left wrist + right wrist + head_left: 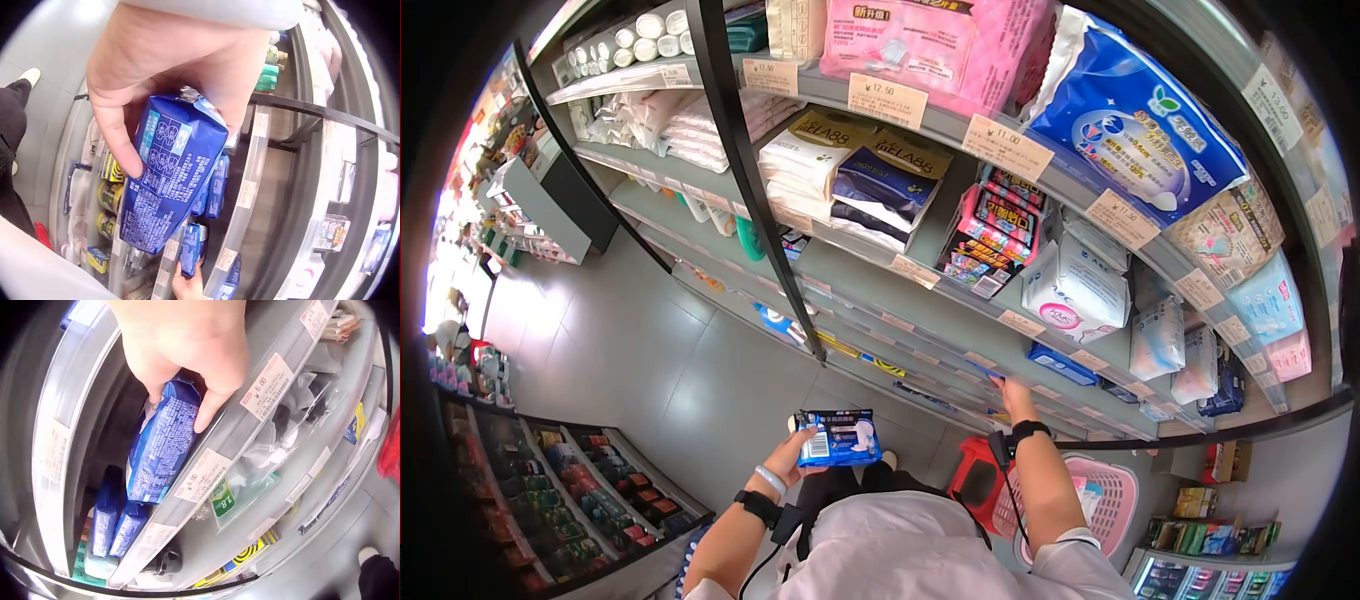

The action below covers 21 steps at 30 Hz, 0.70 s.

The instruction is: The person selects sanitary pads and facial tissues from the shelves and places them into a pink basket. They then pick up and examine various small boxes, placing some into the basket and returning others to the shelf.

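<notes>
My left hand (783, 458) grips a blue pack of sanitary pads (840, 440) in front of my body, its printed front and barcode facing up in the head view. The left wrist view shows the fingers and thumb round one end of that pack (169, 178), with rows of small white print on its side. At a low shelf, my right hand (187, 347) pinches a second blue pack (164, 447) between thumb and fingers, close behind the price-tag edge. Two similar blue packs (105, 515) lie farther along the same shelf.
Shelves with a price-tag rail (209, 472) rise in front of me, holding pink, white and blue packs (1135, 125). A red stool (978, 480) and a pink basket (1112, 500) stand by my right arm. A low display rack (565, 490) is at the left.
</notes>
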Available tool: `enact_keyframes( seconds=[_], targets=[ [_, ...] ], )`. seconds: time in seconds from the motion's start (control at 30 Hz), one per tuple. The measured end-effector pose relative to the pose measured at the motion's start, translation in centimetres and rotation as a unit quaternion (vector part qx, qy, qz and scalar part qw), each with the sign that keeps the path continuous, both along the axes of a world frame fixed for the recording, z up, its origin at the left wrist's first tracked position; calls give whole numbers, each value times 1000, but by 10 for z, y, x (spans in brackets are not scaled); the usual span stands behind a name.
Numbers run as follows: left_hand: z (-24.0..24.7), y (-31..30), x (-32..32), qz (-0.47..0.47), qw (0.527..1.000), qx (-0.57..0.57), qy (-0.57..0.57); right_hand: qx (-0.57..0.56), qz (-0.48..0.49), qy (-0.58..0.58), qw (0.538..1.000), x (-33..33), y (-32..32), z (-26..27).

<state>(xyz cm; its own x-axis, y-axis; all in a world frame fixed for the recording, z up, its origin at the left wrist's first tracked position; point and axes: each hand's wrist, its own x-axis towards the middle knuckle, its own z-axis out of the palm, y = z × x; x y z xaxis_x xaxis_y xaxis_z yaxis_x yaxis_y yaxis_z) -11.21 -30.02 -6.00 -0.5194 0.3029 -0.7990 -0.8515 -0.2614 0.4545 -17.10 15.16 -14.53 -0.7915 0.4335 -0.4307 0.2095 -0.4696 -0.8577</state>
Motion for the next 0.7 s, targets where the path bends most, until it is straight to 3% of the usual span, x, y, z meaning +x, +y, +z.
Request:
enact_keyframes(
  seconds=[0.1, 0.13, 0.27, 0.33, 0.37, 0.4, 0.43, 0.47, 0.5, 0.57, 0.63, 0.67, 0.7],
  targets=[
    [6, 6, -3, 10, 1000, -17, 9, 44, 70, 8, 997, -9, 59, -98],
    [5, 7, -5, 2, 1000, -16, 10, 139, 56, -161, 975, -8, 12, -24],
    [13, 15, -16, -24, 999, -22, 17, 177, 46, -159, 970, -9, 11, -36],
    [14, 22, -22, -40, 999, -14, 21, 135, -65, -158, 976, -13, 5, -33],
    [14, 26, -25, -56, 998, -7, 26, 135, -64, -156, 976, -13, 7, -28],
    [19, 32, -28, -63, 998, -9, 29, 376, 45, -165, 911, -7, 11, -25],
    [19, 39, -31, -65, 997, -8, 30, 589, 150, -162, 778, 1, 22, -35],
    [17, 45, -34, -79, 996, 7, 29, 703, 140, -181, 673, 8, 26, -49],
    [16, 52, -37, -94, 995, 23, 27, 703, 136, -184, 673, 19, 18, -29],
    [15, 71, -43, -109, 993, 39, 29, 679, 67, -122, 721, 43, -18, 38],
    [11, 94, -50, -129, 990, 48, 37, 560, 119, -68, 817, 74, -26, 34],
    [7, 105, -53, -140, 985, 88, 45, 360, 144, -119, 914, 89, -33, 35],
    [3, 118, -56, -142, 985, 90, 44, 142, 162, -163, 963, 101, -46, 52]
  ],
)
